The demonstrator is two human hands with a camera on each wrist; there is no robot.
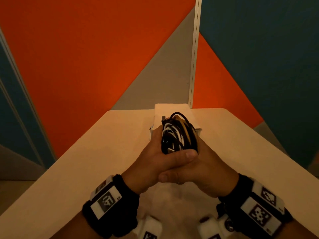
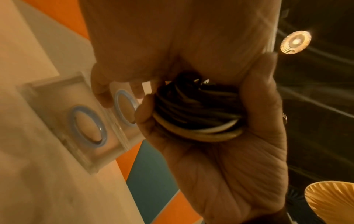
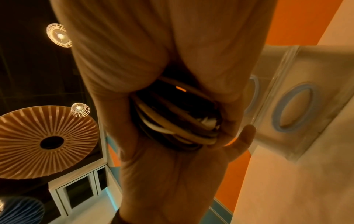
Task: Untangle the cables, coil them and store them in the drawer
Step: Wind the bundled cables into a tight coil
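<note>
- I see the cable bundle (image 1: 179,133): black, white and tan strands wound into one tight coil, raised over the table (image 1: 103,152) just before the drawer unit (image 2: 63,119).
- My left hand (image 1: 155,163) and right hand (image 1: 207,171) both grasp it, thumbs crossed.
- Most fingers are hidden behind the coil, and the plugs are too blurred to make out.

Black, white and tan cables (image 1: 178,133); blue-ringed, seemingly clear drawer unit (image 2: 76,121); pale table (image 1: 86,161); orange-teal-grey wall (image 1: 86,49).
</note>
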